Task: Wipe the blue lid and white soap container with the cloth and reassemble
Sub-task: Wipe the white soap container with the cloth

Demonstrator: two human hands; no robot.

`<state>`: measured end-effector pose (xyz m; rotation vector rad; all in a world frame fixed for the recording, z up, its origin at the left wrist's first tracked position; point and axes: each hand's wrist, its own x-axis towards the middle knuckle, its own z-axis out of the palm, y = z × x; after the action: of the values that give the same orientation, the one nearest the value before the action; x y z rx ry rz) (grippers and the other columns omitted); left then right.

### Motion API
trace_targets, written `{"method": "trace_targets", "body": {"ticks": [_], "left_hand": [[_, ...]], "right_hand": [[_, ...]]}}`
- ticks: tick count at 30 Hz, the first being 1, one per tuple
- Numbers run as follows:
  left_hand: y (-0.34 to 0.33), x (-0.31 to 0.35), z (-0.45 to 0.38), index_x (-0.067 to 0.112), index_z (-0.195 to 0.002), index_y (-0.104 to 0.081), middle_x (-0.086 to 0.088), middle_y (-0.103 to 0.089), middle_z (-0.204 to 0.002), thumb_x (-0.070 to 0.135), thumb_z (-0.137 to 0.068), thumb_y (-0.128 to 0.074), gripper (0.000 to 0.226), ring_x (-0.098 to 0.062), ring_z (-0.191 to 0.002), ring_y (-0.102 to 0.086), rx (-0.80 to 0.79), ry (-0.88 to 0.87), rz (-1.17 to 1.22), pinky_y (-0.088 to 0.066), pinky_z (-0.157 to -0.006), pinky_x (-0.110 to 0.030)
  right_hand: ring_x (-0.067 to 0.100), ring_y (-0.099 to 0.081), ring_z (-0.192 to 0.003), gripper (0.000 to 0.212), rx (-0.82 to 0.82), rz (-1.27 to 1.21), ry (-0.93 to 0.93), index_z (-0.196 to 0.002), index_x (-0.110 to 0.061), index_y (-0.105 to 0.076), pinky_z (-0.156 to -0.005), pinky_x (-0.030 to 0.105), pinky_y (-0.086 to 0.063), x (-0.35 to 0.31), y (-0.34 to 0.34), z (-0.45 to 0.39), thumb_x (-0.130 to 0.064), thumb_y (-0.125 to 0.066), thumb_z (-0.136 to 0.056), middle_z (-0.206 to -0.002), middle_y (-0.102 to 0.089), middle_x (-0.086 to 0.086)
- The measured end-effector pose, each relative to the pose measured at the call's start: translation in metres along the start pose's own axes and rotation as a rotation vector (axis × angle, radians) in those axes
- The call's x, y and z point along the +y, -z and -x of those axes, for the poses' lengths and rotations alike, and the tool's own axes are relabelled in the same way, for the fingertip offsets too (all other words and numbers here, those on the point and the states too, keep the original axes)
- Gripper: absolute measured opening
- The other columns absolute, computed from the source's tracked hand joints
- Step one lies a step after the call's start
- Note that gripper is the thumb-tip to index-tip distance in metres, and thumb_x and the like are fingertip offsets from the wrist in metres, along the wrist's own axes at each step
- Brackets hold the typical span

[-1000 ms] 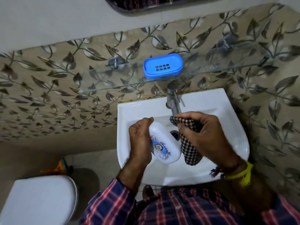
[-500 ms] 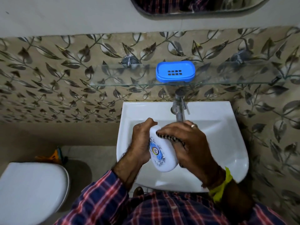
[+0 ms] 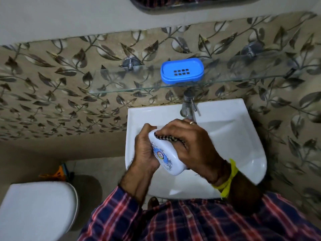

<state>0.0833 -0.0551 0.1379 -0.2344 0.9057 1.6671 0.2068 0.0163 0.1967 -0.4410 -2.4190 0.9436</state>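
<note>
Because it is held over the sink (image 3: 234,136) rather than set down, the white soap container (image 3: 166,157) can be turned freely, and any drips would fall into the basin. It lies tilted between the two hands, its printed side facing up. The left hand (image 3: 145,150) curls around its left edge and grips it, steadying it against the rubbing. The right hand (image 3: 189,145) lies over the container's right side with fingers bent, pressing the checked cloth (image 3: 166,137) into it; only a thin strip of the cloth shows under the fingers, so it seems, though the view cannot confirm it, that the cloth is bunched inside the open hollow of the container.

The blue lid (image 3: 182,72) rests apart on the glass shelf (image 3: 121,87) above the tap (image 3: 188,106), probably parked there to keep it dry and within reach for refitting. Judging from this, wiping of the container is the step in hand, and reassembly is not yet done.

To the lower left stands a toilet (image 3: 34,211) with its cover down.
</note>
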Motion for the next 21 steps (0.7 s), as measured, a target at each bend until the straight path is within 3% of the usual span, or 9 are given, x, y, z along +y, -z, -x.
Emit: {"method": "trace_targets", "body": {"ticks": [3,4,6,8,10,12,14,18,21], "left_hand": [[0.001,0.007,-0.001,0.005,-0.109,-0.064,-0.018,-0.062,-0.111,0.047,-0.061,-0.067,0.064,-0.036,-0.095,-0.065,0.016,-0.020,-0.044,-0.046,-0.102,-0.043],[0.004,0.002,-0.003,0.008,-0.116,-0.060,-0.018,-0.059,-0.114,0.046,-0.056,-0.067,0.072,-0.036,-0.096,-0.062,0.030,-0.006,-0.086,-0.044,-0.103,-0.044],[0.003,-0.008,0.001,0.007,-0.111,-0.065,-0.016,-0.063,-0.111,0.044,-0.060,-0.065,0.063,-0.032,-0.091,-0.065,0.048,0.016,-0.101,-0.046,-0.094,-0.040],[0.002,-0.013,0.001,0.006,-0.088,-0.077,-0.013,-0.073,-0.098,0.045,-0.079,-0.058,0.044,-0.028,-0.083,-0.074,0.040,0.042,-0.038,-0.047,-0.086,-0.037],[-0.001,-0.004,0.001,0.006,-0.079,-0.078,-0.014,-0.074,-0.090,0.048,-0.089,-0.053,0.049,-0.028,-0.076,-0.076,0.019,0.033,-0.003,-0.048,-0.081,-0.038],[-0.006,0.007,0.001,0.006,-0.099,-0.068,-0.016,-0.065,-0.104,0.044,-0.068,-0.068,0.049,-0.032,-0.083,-0.068,0.005,-0.011,-0.015,-0.048,-0.083,-0.038],[-0.006,0.008,-0.001,0.011,-0.114,-0.052,-0.018,-0.054,-0.108,0.041,-0.054,-0.069,0.069,-0.032,-0.085,-0.058,0.029,-0.031,-0.090,-0.044,-0.083,-0.039],[-0.005,-0.007,0.004,0.007,-0.100,-0.064,-0.018,-0.059,-0.098,0.038,-0.057,-0.069,0.054,-0.034,-0.090,-0.061,0.010,0.057,-0.100,-0.045,-0.097,-0.041],[-0.005,0.005,0.002,0.010,-0.083,-0.065,-0.013,-0.060,-0.084,0.033,-0.070,-0.067,0.026,-0.028,-0.075,-0.063,0.030,-0.051,-0.123,-0.050,-0.076,-0.036]], "right_hand": [[0.029,-0.064,-0.088,0.032,-0.011,0.012,-0.007,-0.103,-0.016,-0.077,-0.077,0.043,-0.051,0.007,0.004,0.019,-0.001,-0.060,-0.081,-0.099,-0.072,0.001],[0.028,-0.065,-0.089,0.029,-0.012,0.019,-0.014,-0.103,-0.017,-0.078,-0.076,0.043,-0.052,0.008,0.005,0.023,-0.005,-0.059,-0.083,-0.099,-0.072,0.000],[0.028,-0.066,-0.091,0.029,-0.025,0.019,-0.026,-0.101,-0.017,-0.078,-0.078,0.043,-0.052,0.007,0.005,0.019,-0.012,-0.055,-0.084,-0.100,-0.073,0.000],[0.027,-0.067,-0.092,0.029,-0.023,-0.013,-0.034,-0.100,-0.016,-0.078,-0.081,0.043,-0.051,0.006,0.004,0.006,-0.015,-0.053,-0.085,-0.101,-0.073,0.001],[0.025,-0.066,-0.094,0.028,-0.021,-0.052,-0.030,-0.102,-0.015,-0.077,-0.084,0.043,-0.050,0.005,0.004,0.003,-0.015,-0.054,-0.086,-0.102,-0.072,0.001],[0.024,-0.065,-0.095,0.026,-0.021,-0.058,-0.003,-0.102,-0.016,-0.077,-0.084,0.043,-0.050,0.007,0.007,0.012,-0.015,-0.056,-0.088,-0.104,-0.070,0.000],[0.023,-0.064,-0.093,0.026,-0.011,-0.047,-0.007,-0.101,-0.019,-0.077,-0.081,0.043,-0.051,0.010,0.010,0.026,-0.016,-0.055,-0.088,-0.104,-0.067,-0.001],[0.023,-0.061,-0.087,0.032,-0.030,0.060,-0.029,-0.101,-0.026,-0.077,-0.072,0.043,-0.052,0.010,0.011,0.016,-0.007,-0.059,-0.083,-0.105,-0.065,-0.003],[0.027,-0.060,-0.084,0.034,-0.040,0.126,0.056,-0.101,-0.024,-0.077,-0.071,0.042,-0.052,0.007,0.013,0.008,-0.003,-0.058,-0.082,-0.099,-0.068,-0.002]]}}
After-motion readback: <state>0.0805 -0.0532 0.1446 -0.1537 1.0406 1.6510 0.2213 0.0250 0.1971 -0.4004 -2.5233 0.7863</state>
